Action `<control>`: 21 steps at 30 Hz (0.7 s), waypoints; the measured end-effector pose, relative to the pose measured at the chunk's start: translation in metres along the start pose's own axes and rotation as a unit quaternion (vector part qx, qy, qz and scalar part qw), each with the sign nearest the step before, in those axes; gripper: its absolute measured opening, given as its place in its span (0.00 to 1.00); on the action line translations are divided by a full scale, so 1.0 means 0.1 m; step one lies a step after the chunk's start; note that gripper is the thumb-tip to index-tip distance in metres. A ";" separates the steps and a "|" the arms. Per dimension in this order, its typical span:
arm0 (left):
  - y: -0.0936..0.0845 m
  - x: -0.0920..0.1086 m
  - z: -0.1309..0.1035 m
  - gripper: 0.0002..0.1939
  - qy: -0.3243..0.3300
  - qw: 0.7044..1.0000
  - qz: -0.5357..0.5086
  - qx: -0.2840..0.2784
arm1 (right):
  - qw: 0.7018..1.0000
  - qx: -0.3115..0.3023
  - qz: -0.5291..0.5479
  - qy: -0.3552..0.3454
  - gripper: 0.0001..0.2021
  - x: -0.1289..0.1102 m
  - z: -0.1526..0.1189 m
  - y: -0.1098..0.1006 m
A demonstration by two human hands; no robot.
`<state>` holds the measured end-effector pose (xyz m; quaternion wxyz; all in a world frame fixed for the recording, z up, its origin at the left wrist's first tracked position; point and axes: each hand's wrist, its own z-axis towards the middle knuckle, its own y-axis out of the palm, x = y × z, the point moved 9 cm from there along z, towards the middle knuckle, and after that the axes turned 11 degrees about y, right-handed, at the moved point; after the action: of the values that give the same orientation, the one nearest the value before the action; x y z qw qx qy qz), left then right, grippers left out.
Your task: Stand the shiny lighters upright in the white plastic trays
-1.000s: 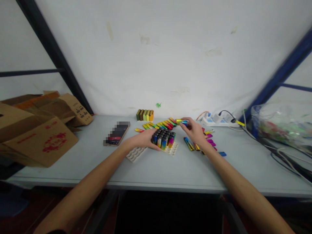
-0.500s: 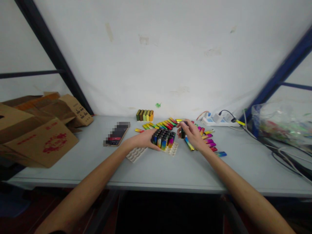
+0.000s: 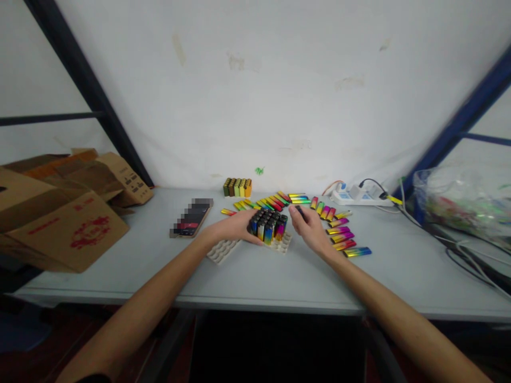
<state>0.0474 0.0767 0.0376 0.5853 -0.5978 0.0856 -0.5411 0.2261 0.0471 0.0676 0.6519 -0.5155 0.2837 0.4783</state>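
My left hand point(image 3: 239, 226) is wrapped round the left side of a cluster of upright, shiny multicoloured lighters point(image 3: 268, 224), which stands on a pale tray with round hollows point(image 3: 284, 244). Just right of the cluster, my right hand point(image 3: 309, 226) is closed on a lighter point(image 3: 300, 211); only its dark end shows between thumb and fingers. Beyond both hands, several loose lighters point(image 3: 273, 202) lie in an arc, and more metallic ones point(image 3: 338, 231) lie to the right. A second pale hollowed tray point(image 3: 223, 251) lies below my left wrist.
A block of yellow, orange and dark lighters point(image 3: 238, 187) stands by the wall. A phone point(image 3: 192, 218) lies left, near cardboard boxes point(image 3: 75, 229). At the right are a white power strip point(image 3: 361, 196), cables and a clear plastic bag point(image 3: 459, 199).
My right hand has moved slightly down with a lighter in it, and the gold lighter that lay beside it on the table is gone from there. My left hand stays on the cluster.
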 end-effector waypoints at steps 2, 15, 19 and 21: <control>0.00 0.01 0.00 0.47 0.002 1.000 0.000 -0.001 | 0.999 -0.012 0.035 0.028 0.31 0.04 0.00 0.02; 0.00 0.01 0.00 0.48 -0.002 1.000 0.008 -0.002 | 0.980 -0.102 0.118 0.120 0.30 0.22 0.03 0.23; 0.01 0.00 0.00 0.47 -0.002 1.000 0.008 -0.007 | 0.988 -0.080 0.064 0.115 0.25 0.19 0.04 0.18; 0.01 -0.01 0.00 0.48 -0.006 1.000 0.011 -0.007 | 0.993 -0.065 0.026 0.098 0.23 0.16 0.04 0.14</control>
<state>0.0470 0.0772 0.0362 0.5875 -0.6041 0.0930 -0.5304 0.2187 0.0568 0.0495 0.5730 -0.5940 0.3280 0.4596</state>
